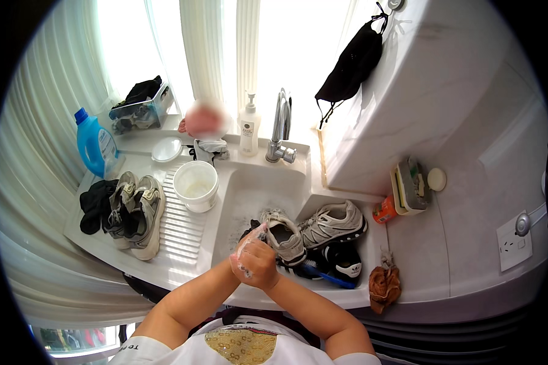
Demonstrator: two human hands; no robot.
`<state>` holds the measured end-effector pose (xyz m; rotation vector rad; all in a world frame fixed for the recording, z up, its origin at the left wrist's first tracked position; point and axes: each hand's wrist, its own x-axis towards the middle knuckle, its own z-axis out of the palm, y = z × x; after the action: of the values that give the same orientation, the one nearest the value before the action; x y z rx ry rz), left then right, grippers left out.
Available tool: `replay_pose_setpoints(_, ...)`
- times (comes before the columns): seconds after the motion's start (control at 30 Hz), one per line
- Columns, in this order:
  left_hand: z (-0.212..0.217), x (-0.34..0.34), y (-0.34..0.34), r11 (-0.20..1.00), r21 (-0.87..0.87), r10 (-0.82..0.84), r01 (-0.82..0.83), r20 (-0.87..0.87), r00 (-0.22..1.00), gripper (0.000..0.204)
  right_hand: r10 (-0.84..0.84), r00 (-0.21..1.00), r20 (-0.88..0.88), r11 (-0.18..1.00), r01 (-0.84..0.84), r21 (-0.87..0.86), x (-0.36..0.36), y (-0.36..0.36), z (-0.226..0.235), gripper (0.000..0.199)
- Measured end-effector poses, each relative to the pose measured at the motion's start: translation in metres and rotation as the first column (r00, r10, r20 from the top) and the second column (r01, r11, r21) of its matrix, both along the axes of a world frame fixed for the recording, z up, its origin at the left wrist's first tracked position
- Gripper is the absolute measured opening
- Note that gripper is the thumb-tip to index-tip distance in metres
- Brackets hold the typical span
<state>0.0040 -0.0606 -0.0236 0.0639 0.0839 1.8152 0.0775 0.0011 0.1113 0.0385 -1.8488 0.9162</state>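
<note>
My left hand (242, 246) and my right hand (259, 266) are pressed together above the front of the white sink (259, 182). White suds streak the skin. Both look closed, the right one overlapping the left, and what lies inside them is hidden. A dark, wet-looking piece (250, 229) shows just past the fingers; whether it is held I cannot tell. Right beside the hands, a grey sneaker (284, 237) rests in the basin. Another grey sneaker (333, 225) lies to its right, above a black shoe (342, 258) and a blue-edged item (326, 275).
Left on the ribbed drainboard (179, 237) stand a pair of grey sneakers (141, 213) and a white bucket (196, 185). Behind are a blue detergent bottle (96, 143), a pump bottle (249, 128) and the faucet (280, 131). A brown crumpled cloth (385, 286) lies right of the sink.
</note>
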Motion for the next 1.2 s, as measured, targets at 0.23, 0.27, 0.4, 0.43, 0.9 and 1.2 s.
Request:
replay_pose_setpoints(0.23,0.006,0.001,-0.005,0.917,-0.342,0.025,-0.206,-0.466,0.885,0.023,-0.116,0.991,0.061,0.987,0.109,0.117,-0.003,0.007,-0.045,0.011)
replay_pose_setpoints(0.27,-0.029,-0.006,-0.008,0.891,-0.297,-0.010,-0.342,-0.767,0.642,0.023,-0.009,1.000,0.013,0.991,0.008,0.137,-0.002,-0.001,-0.039,0.012)
replay_pose_setpoints(0.4,0.048,0.011,-0.006,0.841,-0.503,-0.069,-0.201,-0.468,0.881,0.024,-0.152,0.969,0.195,0.988,0.147,0.038,-0.004,0.021,-0.063,0.019)
replay_pose_setpoints(0.43,0.067,0.014,-0.005,0.832,-0.548,-0.053,-0.086,-0.233,0.971,0.024,-0.293,0.895,0.336,0.951,0.310,0.001,-0.007,0.038,-0.079,0.021)
replay_pose_setpoints(0.9,0.096,-0.009,-0.003,0.593,-0.618,0.148,-0.515,-0.545,0.825,0.026,0.677,0.619,0.399,0.253,0.313,-0.915,0.037,0.048,-0.033,0.034)
replay_pose_setpoints(1.2,0.060,0.016,-0.004,0.881,-0.438,0.144,-0.179,-0.113,0.983,0.017,-0.048,0.970,0.240,0.994,0.071,-0.088,0.017,-0.001,-0.041,0.021)
